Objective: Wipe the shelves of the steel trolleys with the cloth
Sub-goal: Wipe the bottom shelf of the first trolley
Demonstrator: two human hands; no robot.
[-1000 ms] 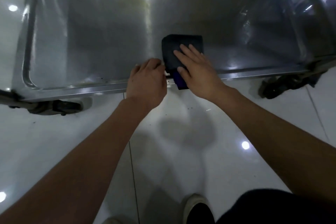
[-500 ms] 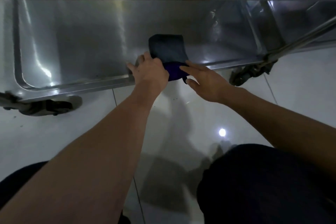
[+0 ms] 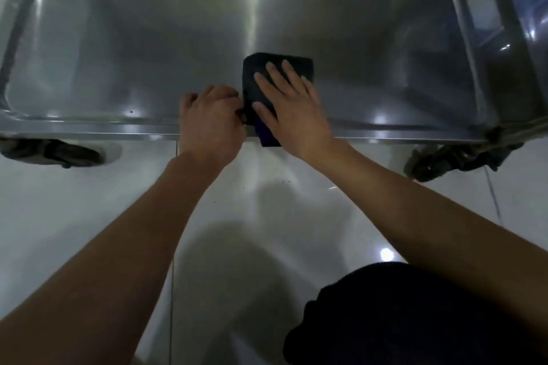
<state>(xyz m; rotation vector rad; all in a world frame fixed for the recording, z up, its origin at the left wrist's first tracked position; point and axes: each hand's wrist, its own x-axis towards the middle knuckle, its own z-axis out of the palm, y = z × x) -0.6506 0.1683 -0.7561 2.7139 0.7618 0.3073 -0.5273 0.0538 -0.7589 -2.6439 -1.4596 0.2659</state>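
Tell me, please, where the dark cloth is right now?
The dark folded cloth lies at the steel shelf's near edge, centre, under the flat right hand.

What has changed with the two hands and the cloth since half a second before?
The right hand moved forward onto the cloth and now presses it flat with straight fingers; before, it touched only the near edge. The left hand stays curled at the cloth's left edge. The cloth remains on the trolley shelf, near the front rim.
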